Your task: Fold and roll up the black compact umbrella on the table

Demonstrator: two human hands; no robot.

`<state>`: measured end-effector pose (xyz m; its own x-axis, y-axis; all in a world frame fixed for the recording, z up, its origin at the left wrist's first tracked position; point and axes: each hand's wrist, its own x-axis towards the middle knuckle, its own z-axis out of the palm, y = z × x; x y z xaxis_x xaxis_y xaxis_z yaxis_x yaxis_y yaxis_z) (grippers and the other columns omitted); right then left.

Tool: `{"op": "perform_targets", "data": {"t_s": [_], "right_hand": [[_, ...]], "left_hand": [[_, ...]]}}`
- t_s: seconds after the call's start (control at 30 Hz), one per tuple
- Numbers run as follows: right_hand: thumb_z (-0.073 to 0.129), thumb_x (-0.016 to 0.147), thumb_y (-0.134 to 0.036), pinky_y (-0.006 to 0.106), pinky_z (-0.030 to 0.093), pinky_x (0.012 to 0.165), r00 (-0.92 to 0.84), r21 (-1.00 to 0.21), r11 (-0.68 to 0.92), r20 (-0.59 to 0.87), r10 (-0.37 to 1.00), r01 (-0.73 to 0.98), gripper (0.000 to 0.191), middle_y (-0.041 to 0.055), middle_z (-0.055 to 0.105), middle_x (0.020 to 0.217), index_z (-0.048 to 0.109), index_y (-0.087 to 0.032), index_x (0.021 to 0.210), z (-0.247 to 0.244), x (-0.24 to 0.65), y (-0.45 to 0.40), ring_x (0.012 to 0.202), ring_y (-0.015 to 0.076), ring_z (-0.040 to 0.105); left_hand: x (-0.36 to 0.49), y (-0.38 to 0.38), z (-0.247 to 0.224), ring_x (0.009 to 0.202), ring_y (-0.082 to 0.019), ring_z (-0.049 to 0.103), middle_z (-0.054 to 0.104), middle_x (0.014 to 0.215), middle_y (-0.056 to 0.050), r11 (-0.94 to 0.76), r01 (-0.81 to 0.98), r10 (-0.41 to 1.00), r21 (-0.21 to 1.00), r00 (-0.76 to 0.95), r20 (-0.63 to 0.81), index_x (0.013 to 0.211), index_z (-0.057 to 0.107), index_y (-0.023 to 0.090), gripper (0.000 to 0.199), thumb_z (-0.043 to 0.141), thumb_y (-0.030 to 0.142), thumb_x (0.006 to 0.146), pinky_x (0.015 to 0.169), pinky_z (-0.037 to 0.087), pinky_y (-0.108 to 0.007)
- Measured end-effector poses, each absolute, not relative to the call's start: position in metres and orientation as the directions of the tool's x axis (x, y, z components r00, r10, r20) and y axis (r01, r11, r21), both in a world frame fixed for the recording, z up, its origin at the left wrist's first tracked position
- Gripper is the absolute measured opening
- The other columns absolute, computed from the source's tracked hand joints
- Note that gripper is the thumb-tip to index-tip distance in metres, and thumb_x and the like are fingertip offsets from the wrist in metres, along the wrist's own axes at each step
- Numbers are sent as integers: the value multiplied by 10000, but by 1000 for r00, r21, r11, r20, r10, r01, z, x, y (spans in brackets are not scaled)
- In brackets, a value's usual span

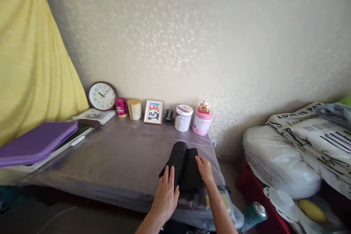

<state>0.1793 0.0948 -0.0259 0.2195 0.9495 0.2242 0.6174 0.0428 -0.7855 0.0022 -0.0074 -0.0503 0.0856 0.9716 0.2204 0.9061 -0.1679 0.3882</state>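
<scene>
The black sheet (178, 161), matte and soft-looking, lies near the table's front right corner, its left part rolled into a thick tube and its right part flatter. The left hand (166, 194) rests on the near end of the tube, fingers extended and slightly spread, thumb out to the side. The right hand (203, 169) pinches the flatter part's right edge between thumb and fingers.

The table (117, 153) wears wrinkled, clear plastic that hangs over its front edge. A broad stretch of this surface runs from the tube leftward to one purple folder (41, 140); the right edge is close beside the right hand.

Along the back, by the wall, stand one round clock (102, 96), one magenta tin (121, 107), one yellow-lidded jar (134, 109), one framed panda picture (153, 112), one small black device (169, 117) and two plastic tubs (183, 119), the pink one topped by a cat figurine (204, 107). Beyond the right edge are a spray can (254, 216) and a bulging translucent bag (279, 161).
</scene>
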Motion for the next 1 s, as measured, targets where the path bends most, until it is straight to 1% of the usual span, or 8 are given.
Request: {"op": "perform_targets", "data": {"t_s": [0.07, 0.17, 0.33, 0.5, 0.63, 0.77, 0.83, 1.0], "right_hand": [[413, 743, -496, 270, 388, 550, 223, -831, 80, 239, 945, 551, 426, 62, 653, 615, 654, -156, 652, -17, 171, 97, 600, 199, 575], [421, 740, -489, 268, 402, 575, 219, -847, 111, 258, 941, 519, 431, 69, 663, 643, 669, -139, 698, -4, 154, 100, 616, 194, 575], [440, 764, -409, 254, 422, 576, 216, -845, 55, 199, 956, 532, 367, 75, 681, 713, 667, -125, 813, 3, 124, 108, 654, 190, 602], [424, 819, -354, 238, 428, 495, 195, -843, 2, 126, 973, 538, 356, 67, 700, 763, 603, -120, 1019, -2, 97, 112, 520, 152, 603], [415, 847, -322, 232, 434, 512, 170, -814, -30, 85, 982, 581, 332, 84, 706, 821, 557, -115, 1065, -2, 83, 112, 496, 141, 611], [406, 862, -305, 234, 431, 553, 143, -762, -53, 53, 988, 646, 319, 66, 697, 705, 528, -107, 1079, -1, 75, 112, 515, 153, 626], [419, 859, -299, 239, 427, 576, 132, -734, -53, 51, 990, 678, 315, 76, 698, 722, 521, -103, 1083, -1, 74, 112, 554, 161, 639], [421, 860, -300, 244, 418, 602, 81, -675, -29, 46, 996, 737, 306, 75, 699, 728, 511, -113, 1086, 0, 72, 112, 608, 172, 652]], "left_hand": [[2, -7, -50, 1274, -262, 346, 222, 1451, -167, -169, 909, 971, 381, 87, 223, 1396, 158, 120, 567, 298, 259, 864, 982, 364, -400], [2, -7, -50, 1260, -266, 364, 222, 1448, -177, -174, 914, 969, 366, 94, 227, 1391, 173, 111, 565, 304, 241, 856, 978, 367, -400], [2, -8, -48, 1223, -254, 413, 218, 1446, -186, -165, 917, 972, 363, 88, 220, 1379, 195, 97, 560, 299, 190, 837, 965, 381, -390], [0, -9, -39, 1262, -245, 364, 267, 1433, -157, -207, 908, 970, 365, 143, 196, 1322, 305, 102, 530, 314, 147, 794, 994, 358, -404], [-3, -8, -38, 1249, -249, 384, 329, 1391, -167, -221, 901, 968, 373, 157, 195, 1246, 389, 86, 460, 304, 166, 801, 998, 362, -409], [-3, -6, -46, 1201, -245, 438, 389, 1339, -169, -234, 897, 958, 376, 147, 246, 1224, 394, 80, 434, 283, 185, 818, 988, 375, -423], [-3, -5, -51, 1182, -246, 457, 407, 1324, -165, -238, 895, 952, 377, 138, 274, 1202, 409, 90, 412, 279, 203, 828, 977, 387, -429], [-6, -11, -55, 1152, -225, 490, 473, 1265, -144, -222, 867, 929, 446, 50, 366, 1251, 332, 124, 410, 280, 284, 877, 929, 433, -395]]}}
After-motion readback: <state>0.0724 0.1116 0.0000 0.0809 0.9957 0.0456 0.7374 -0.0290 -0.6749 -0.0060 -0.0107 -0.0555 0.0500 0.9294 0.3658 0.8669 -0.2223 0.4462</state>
